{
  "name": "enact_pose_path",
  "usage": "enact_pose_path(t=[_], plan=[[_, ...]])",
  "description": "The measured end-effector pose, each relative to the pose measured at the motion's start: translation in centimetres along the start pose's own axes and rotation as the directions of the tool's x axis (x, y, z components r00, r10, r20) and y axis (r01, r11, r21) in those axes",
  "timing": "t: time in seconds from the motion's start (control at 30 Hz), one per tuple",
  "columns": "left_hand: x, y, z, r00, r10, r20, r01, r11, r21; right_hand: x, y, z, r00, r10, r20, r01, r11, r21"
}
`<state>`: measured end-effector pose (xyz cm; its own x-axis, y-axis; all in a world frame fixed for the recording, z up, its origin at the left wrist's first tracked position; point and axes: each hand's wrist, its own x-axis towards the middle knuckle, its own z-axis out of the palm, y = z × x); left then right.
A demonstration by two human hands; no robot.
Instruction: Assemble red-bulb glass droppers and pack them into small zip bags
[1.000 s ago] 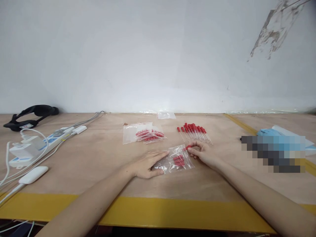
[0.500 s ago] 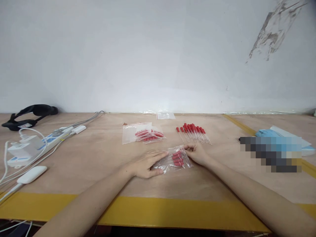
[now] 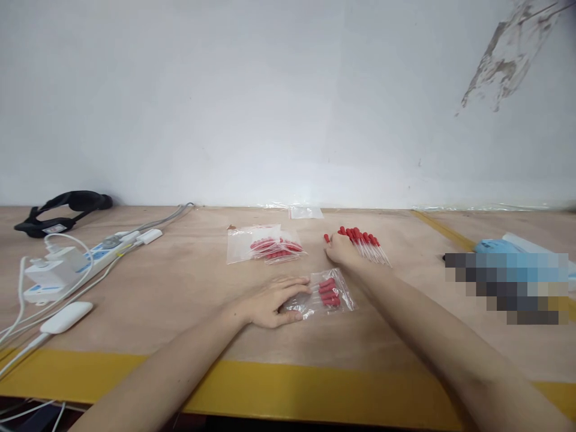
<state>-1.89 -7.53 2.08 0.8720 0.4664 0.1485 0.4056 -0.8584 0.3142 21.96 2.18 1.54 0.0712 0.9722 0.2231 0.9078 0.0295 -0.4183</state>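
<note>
L grip [image 3: 270, 303] flat, pins bag [image 3: 326, 294] | R grip [image 3: 341, 249] on loose droppers [image 3: 366, 245] (closure unclear)

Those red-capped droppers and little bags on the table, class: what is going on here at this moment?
A person sits at a wooden table. The left hand rests flat on a clear bag holding a few red-capped droppers. The right hand reaches to the loose row of droppers farther back and touches its near end. A pile of filled bags lies to the left of that row.

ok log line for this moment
left hand: flat on bag | right hand: at loose droppers | filled bags: behind
</note>
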Motion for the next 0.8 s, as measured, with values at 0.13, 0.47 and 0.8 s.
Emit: enact_pose_path(t=[0.13, 0.47, 0.8], plan=[[-0.1, 0.1, -0.1, 1.000, 0.005, -0.006, -0.005, 1.000, -0.014, 1.7, -1.3, 1.4, 0.997, 0.061, 0.055, -0.061, 0.998, -0.013], [-0.2, -0.3, 0.2, 1.000, 0.015, 0.009, -0.015, 0.998, 0.058, -2.5, 2.4, -2.5, 0.994, 0.032, -0.102, 0.021, 0.878, 0.479], [-0.1, -0.4, 0.3, 1.000, -0.012, 0.021, 0.011, 0.997, 0.079, -8.3, 3.3, -1.1, 0.970, 0.238, -0.045, -0.055, 0.398, 0.916]])
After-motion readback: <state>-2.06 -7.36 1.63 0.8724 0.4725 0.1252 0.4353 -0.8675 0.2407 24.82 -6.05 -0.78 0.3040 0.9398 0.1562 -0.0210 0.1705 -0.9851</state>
